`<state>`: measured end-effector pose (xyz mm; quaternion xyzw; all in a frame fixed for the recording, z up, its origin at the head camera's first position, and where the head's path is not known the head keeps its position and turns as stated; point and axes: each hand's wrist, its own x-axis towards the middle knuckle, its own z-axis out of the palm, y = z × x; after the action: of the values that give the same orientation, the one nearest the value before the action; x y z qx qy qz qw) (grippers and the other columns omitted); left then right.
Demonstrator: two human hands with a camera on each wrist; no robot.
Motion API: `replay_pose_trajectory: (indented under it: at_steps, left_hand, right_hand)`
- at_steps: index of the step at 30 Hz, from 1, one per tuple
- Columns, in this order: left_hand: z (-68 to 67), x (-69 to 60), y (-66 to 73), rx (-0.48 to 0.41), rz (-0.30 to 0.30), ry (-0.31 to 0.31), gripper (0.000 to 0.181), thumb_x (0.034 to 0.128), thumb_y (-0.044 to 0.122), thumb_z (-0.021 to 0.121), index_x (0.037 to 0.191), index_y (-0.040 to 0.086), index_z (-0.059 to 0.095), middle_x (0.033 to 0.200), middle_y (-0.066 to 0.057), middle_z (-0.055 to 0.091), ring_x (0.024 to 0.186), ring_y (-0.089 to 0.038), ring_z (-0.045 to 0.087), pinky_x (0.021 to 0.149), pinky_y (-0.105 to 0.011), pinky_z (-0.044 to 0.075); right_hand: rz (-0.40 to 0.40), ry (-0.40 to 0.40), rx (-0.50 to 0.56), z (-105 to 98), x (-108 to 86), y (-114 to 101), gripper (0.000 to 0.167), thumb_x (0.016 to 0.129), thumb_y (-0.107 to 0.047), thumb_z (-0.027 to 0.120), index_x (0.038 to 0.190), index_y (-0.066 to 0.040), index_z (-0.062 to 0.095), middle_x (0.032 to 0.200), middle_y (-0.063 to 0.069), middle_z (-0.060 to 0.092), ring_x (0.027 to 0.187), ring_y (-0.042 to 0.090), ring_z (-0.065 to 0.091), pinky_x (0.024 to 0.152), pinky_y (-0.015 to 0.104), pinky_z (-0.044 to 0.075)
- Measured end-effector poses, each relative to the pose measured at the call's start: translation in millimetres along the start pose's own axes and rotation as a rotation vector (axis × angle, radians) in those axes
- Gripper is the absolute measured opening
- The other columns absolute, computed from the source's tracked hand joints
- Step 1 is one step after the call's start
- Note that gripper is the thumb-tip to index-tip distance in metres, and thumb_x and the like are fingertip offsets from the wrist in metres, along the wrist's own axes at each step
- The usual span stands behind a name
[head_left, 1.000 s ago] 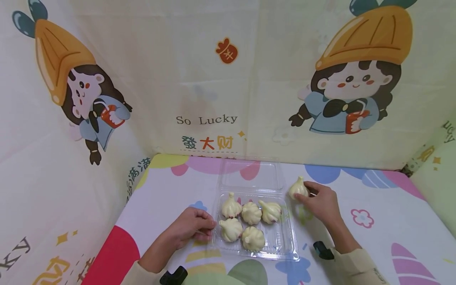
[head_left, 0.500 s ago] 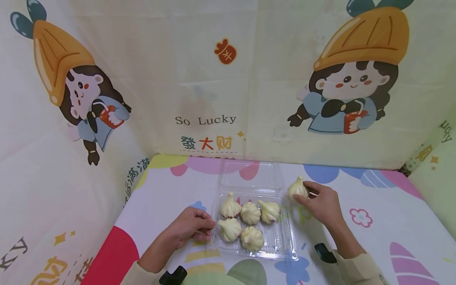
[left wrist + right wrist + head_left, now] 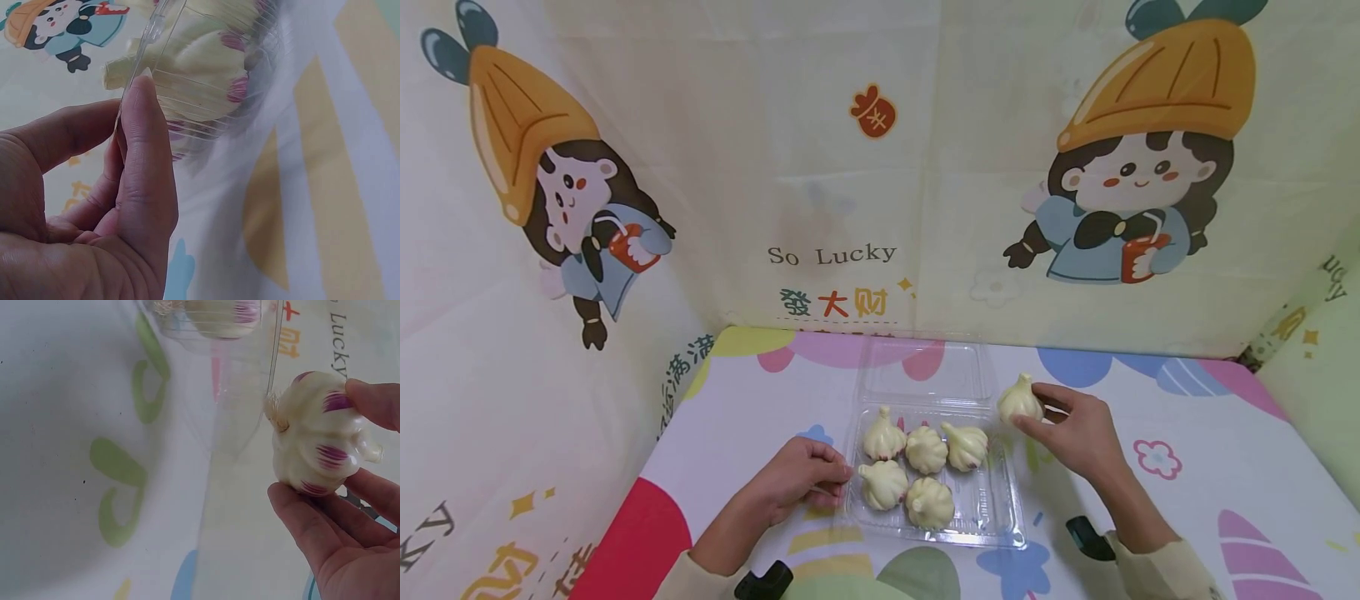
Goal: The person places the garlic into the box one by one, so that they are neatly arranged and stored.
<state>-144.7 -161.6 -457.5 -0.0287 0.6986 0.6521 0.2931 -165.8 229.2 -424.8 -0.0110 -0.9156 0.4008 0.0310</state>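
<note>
A clear plastic box [image 3: 981,525] with its lid [image 3: 925,371] folded back stands on the table, and several garlic bulbs [image 3: 927,450] sit in its tray. My left hand [image 3: 805,479] pinches the box's left rim between thumb and fingers; the left wrist view shows the thumb [image 3: 147,156] laid along the thin edge. In my right hand [image 3: 1075,429] is another garlic bulb [image 3: 1020,402], held up just off the box's back right corner. Purple streaks and a root tuft show on that held garlic bulb [image 3: 322,434] in the right wrist view.
A patterned cloth covers the table [image 3: 1150,533]. Behind it hangs a printed cloth backdrop [image 3: 955,208], close to the box lid. The tray's front right part, beside the bulbs, shows bare ribbed plastic.
My right hand has moved slightly left toward the box with the garlic bulb. The left hand stays on the rim, and the bulbs in the tray keep their places.
</note>
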Motion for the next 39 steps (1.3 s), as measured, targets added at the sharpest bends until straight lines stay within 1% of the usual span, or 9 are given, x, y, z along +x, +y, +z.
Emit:
replay_pose_trajectory:
  at_steps: [5, 10, 22, 27, 32, 34, 37, 39]
  left_hand:
    - [-0.5, 0.3, -0.7, 0.000, 0.000, -0.001, 0.012, 0.0954, 0.008, 0.072, 0.097, -0.004, 0.070, 0.072, -0.002, 0.069, 0.063, -0.010, 0.069, 0.062, -0.023, 0.063]
    - [-0.4, 0.7, -1.9, 0.000, 0.000, 0.000, 0.013, 0.0961, 0.009, 0.071, 0.099, -0.004, 0.070, 0.072, -0.002, 0.069, 0.063, -0.010, 0.070, 0.062, -0.024, 0.063]
    - [-0.9, 0.0, -0.2, -0.013, -0.002, -0.001, 0.013, 0.0953, 0.008, 0.072, 0.098, -0.004, 0.069, 0.071, -0.002, 0.069, 0.063, -0.010, 0.069, 0.062, -0.023, 0.063]
    - [-0.9, 0.3, -0.2, -0.015, -0.008, -0.003, 0.012, 0.0947, 0.008, 0.072, 0.096, -0.003, 0.070, 0.071, -0.002, 0.069, 0.062, -0.010, 0.070, 0.062, -0.023, 0.063]
    - [-0.7, 0.7, -0.3, -0.019, -0.005, -0.007, 0.012, 0.0944, 0.009, 0.073, 0.096, -0.003, 0.070, 0.071, -0.002, 0.069, 0.062, -0.010, 0.070, 0.062, -0.023, 0.063]
    - [-0.7, 0.9, -0.7, -0.022, -0.007, -0.007, 0.012, 0.0943, 0.009, 0.073, 0.096, -0.003, 0.070, 0.071, -0.002, 0.069, 0.062, -0.009, 0.070, 0.062, -0.023, 0.063]
    - [-0.9, 1.1, -1.2, -0.025, -0.009, -0.008, 0.012, 0.0944, 0.009, 0.073, 0.096, -0.002, 0.070, 0.071, -0.002, 0.069, 0.062, -0.010, 0.070, 0.063, -0.023, 0.063]
    - [-1.0, 1.2, -1.4, -0.026, -0.009, -0.008, 0.012, 0.0945, 0.009, 0.073, 0.096, -0.003, 0.070, 0.071, -0.002, 0.069, 0.062, -0.010, 0.070, 0.063, -0.024, 0.064]
  right_hand:
    - [-0.028, -0.013, 0.016, -2, -3.6, -1, 0.066, 0.087, -0.027, 0.087, 0.138, 0.006, 0.062, 0.137, 0.029, 0.065, 0.119, 0.047, 0.069, 0.093, 0.046, 0.061]
    - [-0.059, -0.027, 0.029, -2, -6.9, -2, 0.065, 0.086, -0.024, 0.087, 0.137, 0.007, 0.062, 0.137, 0.029, 0.065, 0.118, 0.046, 0.070, 0.091, 0.044, 0.062]
    - [-0.143, -0.024, 0.064, -4, -11.1, -8, 0.060, 0.084, -0.020, 0.089, 0.133, 0.005, 0.066, 0.132, 0.027, 0.069, 0.113, 0.043, 0.073, 0.090, 0.045, 0.062]
    - [-0.189, -0.041, 0.091, -4, -12.6, -10, 0.057, 0.082, -0.017, 0.090, 0.131, 0.003, 0.068, 0.131, 0.025, 0.070, 0.113, 0.042, 0.073, 0.091, 0.047, 0.062]
    - [-0.249, -0.059, 0.080, -4, -14.5, -12, 0.056, 0.082, -0.017, 0.090, 0.131, 0.001, 0.069, 0.130, 0.022, 0.071, 0.113, 0.040, 0.073, 0.090, 0.046, 0.063]
    - [-0.275, -0.060, 0.070, -4, -14.9, -12, 0.055, 0.082, -0.016, 0.090, 0.130, 0.001, 0.069, 0.129, 0.020, 0.072, 0.113, 0.036, 0.073, 0.089, 0.045, 0.064]
    - [-0.309, -0.065, 0.063, -4, -15.5, -12, 0.053, 0.081, -0.014, 0.090, 0.128, -0.001, 0.071, 0.127, 0.017, 0.074, 0.110, 0.016, 0.073, 0.089, 0.041, 0.065]
    - [-0.331, -0.076, 0.069, -4, -16.0, -11, 0.052, 0.080, -0.012, 0.090, 0.127, -0.001, 0.071, 0.126, 0.016, 0.074, 0.108, 0.002, 0.070, 0.088, 0.037, 0.065]
